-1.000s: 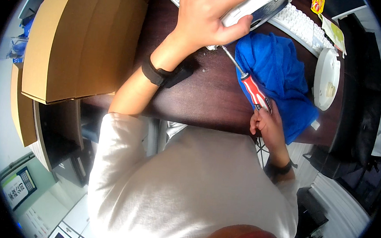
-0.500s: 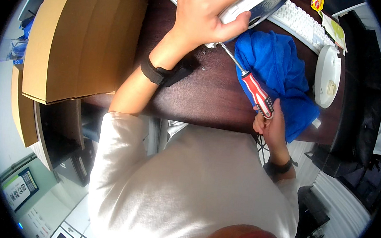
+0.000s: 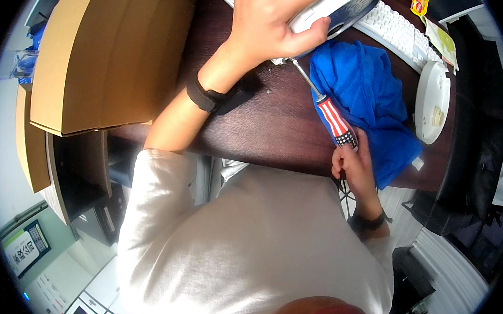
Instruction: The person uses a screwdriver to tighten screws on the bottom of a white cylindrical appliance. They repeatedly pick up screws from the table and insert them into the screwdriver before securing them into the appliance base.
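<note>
So, head view: 2 bare hands over a dark brown desk (image 3: 277,121).

Left hand (image 3: 265,25): grip wrapped around a white housing (image 3: 313,16) at top of view, fingers spread across it, thumb along the near side. Some fingertips run out of view. Oval dark glossy face of the housing points right.

Right hand (image 3: 357,163): grip closed on the rear end of a screwdriver (image 3: 335,119), red-and-white striped handle, dark star-patterned butt. Tool slants up and left; shaft tip reaches the near edge of the housing, just below the left hand. Can't tell if the tip is seated, too small.

Blue cloth (image 3: 354,74) lies crumpled right of the screwdriver, handle crossing its left edge. White keyboard (image 3: 397,33) beyond the cloth. White round cover (image 3: 430,99) right of the cloth, beige stub on it. Yellow packet (image 3: 420,4) past the keyboard, top right. Cardboard box (image 3: 119,57) on the left, left forearm near it. Black band (image 3: 200,96) on left wrist, 2nd black band (image 3: 373,221) on right.
</note>
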Demonstrator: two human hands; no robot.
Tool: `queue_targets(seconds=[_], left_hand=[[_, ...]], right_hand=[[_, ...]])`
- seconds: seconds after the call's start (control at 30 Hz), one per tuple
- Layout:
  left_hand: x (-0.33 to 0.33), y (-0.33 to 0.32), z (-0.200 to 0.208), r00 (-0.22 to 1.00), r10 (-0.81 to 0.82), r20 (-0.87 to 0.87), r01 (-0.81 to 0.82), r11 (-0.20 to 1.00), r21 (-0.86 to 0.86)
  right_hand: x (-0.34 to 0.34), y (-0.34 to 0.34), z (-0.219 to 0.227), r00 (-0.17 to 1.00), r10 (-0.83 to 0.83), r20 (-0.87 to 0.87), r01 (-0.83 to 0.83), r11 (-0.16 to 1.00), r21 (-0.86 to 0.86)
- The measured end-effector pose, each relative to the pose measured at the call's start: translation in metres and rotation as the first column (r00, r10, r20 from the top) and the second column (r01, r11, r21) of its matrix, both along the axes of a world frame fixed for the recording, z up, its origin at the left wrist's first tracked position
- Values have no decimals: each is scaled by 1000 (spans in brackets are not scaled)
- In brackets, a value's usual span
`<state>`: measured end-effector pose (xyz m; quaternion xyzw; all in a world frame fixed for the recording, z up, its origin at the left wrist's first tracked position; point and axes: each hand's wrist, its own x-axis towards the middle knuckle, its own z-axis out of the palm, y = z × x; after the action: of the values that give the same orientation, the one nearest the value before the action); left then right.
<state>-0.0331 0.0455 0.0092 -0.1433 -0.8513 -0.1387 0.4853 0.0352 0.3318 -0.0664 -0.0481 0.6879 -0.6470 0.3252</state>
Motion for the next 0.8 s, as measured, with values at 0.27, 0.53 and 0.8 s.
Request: queue_targets(seconds=[0.27,0.53,0.8], left_hand=[[1,0,2,1000,6,3,-6,1000,-10],[2,0,2,1000,9,8,-9,1000,-11],[1,-1,0,1000,-10,-12,10,1000,7]], right_hand=[[-7,8,-5,971,39,237,10,979,-201],[-11,11,-7,993,102,-63,-98,994,51],[-28,4,10,954,145,-263,-77,964,253]])
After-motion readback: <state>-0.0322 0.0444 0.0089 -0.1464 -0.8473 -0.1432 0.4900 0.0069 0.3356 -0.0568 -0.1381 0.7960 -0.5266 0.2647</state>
